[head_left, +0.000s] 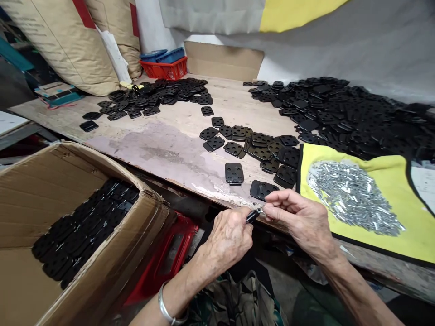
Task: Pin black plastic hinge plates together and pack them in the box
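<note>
My left hand [231,233], a metal bangle on its wrist, is closed around a small black plastic piece [252,216]. Most of that piece is hidden by the fingers. At its tip, the thumb and forefinger of my right hand [301,217] pinch a tiny silvery metal pin [261,210]. Whether the pin sits inside the piece I cannot tell. Just beyond my fingers, black plates with round dimples [234,173] lie on the wooden table [159,145]. Right of my right hand, a heap of loose metal pins [353,194] rests on a yellow cloth [419,217] with black edging.
At the left stands an open cardboard box [112,253] with rows of black plates inside. Bigger piles of black plates lie at the back right [340,108] and back left [163,95]. A red basket [166,69] and large sacks [64,45] stand behind. Below is a red stool [166,253].
</note>
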The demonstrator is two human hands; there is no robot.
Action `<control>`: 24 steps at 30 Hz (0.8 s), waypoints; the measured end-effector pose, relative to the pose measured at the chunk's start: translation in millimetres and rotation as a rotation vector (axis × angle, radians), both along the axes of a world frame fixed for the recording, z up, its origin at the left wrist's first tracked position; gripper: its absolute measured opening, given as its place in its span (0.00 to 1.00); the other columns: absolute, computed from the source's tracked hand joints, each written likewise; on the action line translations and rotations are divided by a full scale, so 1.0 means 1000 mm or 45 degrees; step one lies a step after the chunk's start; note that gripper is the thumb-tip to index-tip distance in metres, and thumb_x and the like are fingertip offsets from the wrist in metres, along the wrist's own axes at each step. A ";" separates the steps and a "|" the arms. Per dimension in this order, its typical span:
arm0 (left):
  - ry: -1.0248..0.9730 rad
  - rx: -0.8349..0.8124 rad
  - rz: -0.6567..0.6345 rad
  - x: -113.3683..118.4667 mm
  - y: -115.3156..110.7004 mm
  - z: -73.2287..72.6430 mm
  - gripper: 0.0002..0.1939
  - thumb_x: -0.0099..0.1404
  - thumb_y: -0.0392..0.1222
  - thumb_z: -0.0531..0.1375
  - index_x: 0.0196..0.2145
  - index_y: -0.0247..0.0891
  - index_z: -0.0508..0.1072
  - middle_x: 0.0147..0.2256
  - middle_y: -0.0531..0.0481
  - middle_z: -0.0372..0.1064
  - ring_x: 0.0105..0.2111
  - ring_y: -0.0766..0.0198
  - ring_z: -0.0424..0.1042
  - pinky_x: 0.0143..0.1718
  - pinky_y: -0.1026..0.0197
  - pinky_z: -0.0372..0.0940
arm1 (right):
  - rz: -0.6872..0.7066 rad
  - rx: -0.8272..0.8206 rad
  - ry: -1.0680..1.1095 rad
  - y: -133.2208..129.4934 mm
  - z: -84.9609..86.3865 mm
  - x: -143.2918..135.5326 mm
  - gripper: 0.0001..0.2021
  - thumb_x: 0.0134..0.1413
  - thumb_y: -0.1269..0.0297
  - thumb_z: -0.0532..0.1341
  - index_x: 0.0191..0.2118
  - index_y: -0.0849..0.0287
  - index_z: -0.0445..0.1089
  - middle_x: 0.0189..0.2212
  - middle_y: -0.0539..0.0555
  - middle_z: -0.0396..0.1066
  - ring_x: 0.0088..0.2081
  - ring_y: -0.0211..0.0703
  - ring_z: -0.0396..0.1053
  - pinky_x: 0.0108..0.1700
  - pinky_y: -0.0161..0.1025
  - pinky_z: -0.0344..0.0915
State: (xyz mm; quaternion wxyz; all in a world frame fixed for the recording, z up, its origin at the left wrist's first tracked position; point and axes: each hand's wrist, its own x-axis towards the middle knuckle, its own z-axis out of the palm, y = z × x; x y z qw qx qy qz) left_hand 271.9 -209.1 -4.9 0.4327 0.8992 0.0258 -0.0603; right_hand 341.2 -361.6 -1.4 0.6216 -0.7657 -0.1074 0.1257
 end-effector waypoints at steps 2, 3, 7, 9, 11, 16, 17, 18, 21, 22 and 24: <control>0.002 0.041 -0.012 0.000 0.000 -0.001 0.14 0.57 0.30 0.53 0.38 0.38 0.74 0.34 0.45 0.75 0.34 0.56 0.72 0.34 0.60 0.57 | -0.035 0.012 0.020 0.001 0.000 0.000 0.17 0.38 0.53 0.72 0.32 0.60 0.73 0.22 0.51 0.71 0.22 0.40 0.70 0.24 0.35 0.70; 0.006 0.063 -0.018 -0.001 0.000 -0.001 0.14 0.58 0.30 0.53 0.38 0.38 0.74 0.34 0.44 0.75 0.34 0.55 0.72 0.34 0.60 0.57 | -0.052 0.013 0.024 0.001 0.000 0.000 0.17 0.38 0.53 0.72 0.32 0.60 0.73 0.22 0.51 0.71 0.22 0.40 0.70 0.24 0.35 0.70; 0.037 0.138 -0.035 -0.002 -0.001 0.000 0.14 0.59 0.31 0.51 0.38 0.38 0.73 0.34 0.43 0.74 0.35 0.54 0.72 0.34 0.59 0.55 | 0.000 -0.035 -0.056 0.002 -0.003 0.000 0.13 0.42 0.56 0.70 0.31 0.59 0.72 0.21 0.50 0.71 0.22 0.39 0.69 0.24 0.34 0.69; 0.045 0.164 -0.044 -0.002 -0.001 0.001 0.14 0.59 0.31 0.51 0.39 0.38 0.72 0.34 0.43 0.73 0.35 0.53 0.72 0.34 0.58 0.55 | 0.066 -0.142 -0.220 0.001 -0.004 -0.001 0.08 0.47 0.60 0.66 0.31 0.58 0.72 0.23 0.50 0.71 0.23 0.39 0.69 0.25 0.33 0.67; 0.047 0.189 -0.055 -0.002 -0.001 0.001 0.15 0.59 0.31 0.50 0.40 0.38 0.72 0.34 0.43 0.73 0.34 0.54 0.71 0.33 0.58 0.54 | 0.163 -0.292 -0.515 0.001 -0.003 -0.001 0.02 0.53 0.66 0.62 0.32 0.58 0.71 0.25 0.50 0.72 0.25 0.38 0.69 0.27 0.33 0.66; 0.061 0.285 -0.058 -0.003 -0.002 -0.004 0.15 0.58 0.30 0.50 0.40 0.37 0.72 0.33 0.43 0.72 0.30 0.57 0.69 0.30 0.59 0.51 | 0.639 -0.551 -1.413 0.005 0.008 -0.001 0.15 0.60 0.79 0.47 0.31 0.60 0.67 0.23 0.53 0.67 0.26 0.40 0.65 0.29 0.37 0.62; 0.063 0.286 -0.053 -0.003 -0.002 -0.005 0.15 0.57 0.30 0.50 0.39 0.36 0.72 0.32 0.43 0.72 0.29 0.58 0.68 0.29 0.59 0.50 | 0.699 -0.579 -1.517 0.007 0.010 0.000 0.16 0.59 0.80 0.45 0.31 0.61 0.67 0.23 0.54 0.66 0.26 0.41 0.64 0.30 0.38 0.62; 0.069 0.277 -0.043 -0.004 -0.002 -0.006 0.14 0.57 0.30 0.50 0.38 0.37 0.72 0.32 0.43 0.71 0.28 0.58 0.67 0.29 0.59 0.50 | 0.738 -0.600 -1.580 0.008 0.012 0.000 0.17 0.60 0.80 0.44 0.31 0.62 0.68 0.23 0.55 0.66 0.26 0.42 0.65 0.30 0.39 0.63; 0.099 0.178 -0.002 -0.008 0.000 -0.008 0.11 0.58 0.31 0.51 0.34 0.37 0.72 0.30 0.45 0.70 0.28 0.60 0.65 0.29 0.60 0.49 | 0.768 -0.583 -1.633 0.008 0.011 -0.001 0.17 0.61 0.79 0.44 0.39 0.64 0.70 0.27 0.58 0.70 0.30 0.44 0.69 0.33 0.40 0.66; 0.112 0.113 0.009 -0.010 0.001 -0.009 0.09 0.57 0.32 0.52 0.32 0.38 0.71 0.29 0.47 0.69 0.27 0.60 0.64 0.29 0.60 0.49 | 0.762 -0.570 -1.656 0.006 0.010 -0.002 0.17 0.61 0.79 0.45 0.41 0.65 0.70 0.29 0.59 0.72 0.32 0.45 0.70 0.34 0.40 0.68; 0.129 -0.062 0.038 -0.013 0.001 -0.010 0.05 0.56 0.33 0.53 0.27 0.38 0.69 0.26 0.50 0.66 0.27 0.62 0.61 0.28 0.61 0.48 | 0.717 -0.571 -1.726 0.002 0.004 -0.009 0.16 0.60 0.79 0.45 0.44 0.67 0.69 0.30 0.61 0.73 0.35 0.47 0.73 0.37 0.42 0.70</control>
